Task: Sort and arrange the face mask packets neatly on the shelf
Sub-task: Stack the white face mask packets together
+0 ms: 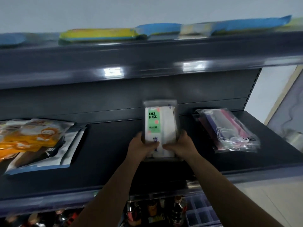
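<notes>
A clear face mask packet (pixel 161 123) with a green "FACE MASK" label stands lengthwise in the middle of the dark shelf (pixel 105 145). My left hand (pixel 141 147) grips its near left edge, thumb on top. My right hand (pixel 178 147) grips its near right edge the same way. To the right lies a clear packet of coloured masks (pixel 229 130), angled. At the left sits a loose pile of orange and silver mask packets (pixel 37 141), overlapping each other.
An upper shelf (pixel 147 58) overhangs, carrying blue and yellow flat packets (pixel 101 34). Below the shelf's front lip are bottles (pixel 152 210) and a clear plastic divider box (pixel 200 210). A pale wall and floor lie to the right.
</notes>
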Demonstrator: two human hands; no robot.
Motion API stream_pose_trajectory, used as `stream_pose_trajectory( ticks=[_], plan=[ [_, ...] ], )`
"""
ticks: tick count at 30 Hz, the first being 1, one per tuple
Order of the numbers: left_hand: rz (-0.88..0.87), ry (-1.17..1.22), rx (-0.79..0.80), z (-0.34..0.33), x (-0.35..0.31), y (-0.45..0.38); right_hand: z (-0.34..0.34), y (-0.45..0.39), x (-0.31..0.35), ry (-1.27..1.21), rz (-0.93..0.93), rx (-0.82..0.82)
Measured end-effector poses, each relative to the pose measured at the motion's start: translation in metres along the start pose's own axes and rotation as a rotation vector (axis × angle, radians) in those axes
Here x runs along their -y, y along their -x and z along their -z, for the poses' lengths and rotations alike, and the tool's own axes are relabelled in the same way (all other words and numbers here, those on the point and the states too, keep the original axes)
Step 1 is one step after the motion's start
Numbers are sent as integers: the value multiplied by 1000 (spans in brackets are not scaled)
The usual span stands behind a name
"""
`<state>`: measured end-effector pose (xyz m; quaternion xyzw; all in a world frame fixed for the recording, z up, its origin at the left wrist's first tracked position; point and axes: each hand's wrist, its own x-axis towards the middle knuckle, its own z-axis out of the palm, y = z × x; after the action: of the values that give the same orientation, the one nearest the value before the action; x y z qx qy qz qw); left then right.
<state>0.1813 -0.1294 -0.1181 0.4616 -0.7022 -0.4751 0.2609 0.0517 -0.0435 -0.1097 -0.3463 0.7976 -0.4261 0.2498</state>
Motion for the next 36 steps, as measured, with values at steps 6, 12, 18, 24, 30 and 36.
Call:
stream_pose_trajectory(
  ticks=[6,12,18,24,30,36],
  plan=[
    [83,-154,-11,-22,-1,-10,15,-18,-6,177,-95,54],
    [81,-364,-20,-28,-5,-10,19,-16,-6,307,-45,50],
    [-82,-634,-314,0,-8,19,4,-2,20,497,424,-92],
    [52,-707,-514,65,14,55,-51,16,49,450,620,93],
    [165,-655,-623,133,54,86,-113,38,79,307,646,319],
    [211,-630,-610,204,95,89,-182,51,110,192,503,468]
  ],
)
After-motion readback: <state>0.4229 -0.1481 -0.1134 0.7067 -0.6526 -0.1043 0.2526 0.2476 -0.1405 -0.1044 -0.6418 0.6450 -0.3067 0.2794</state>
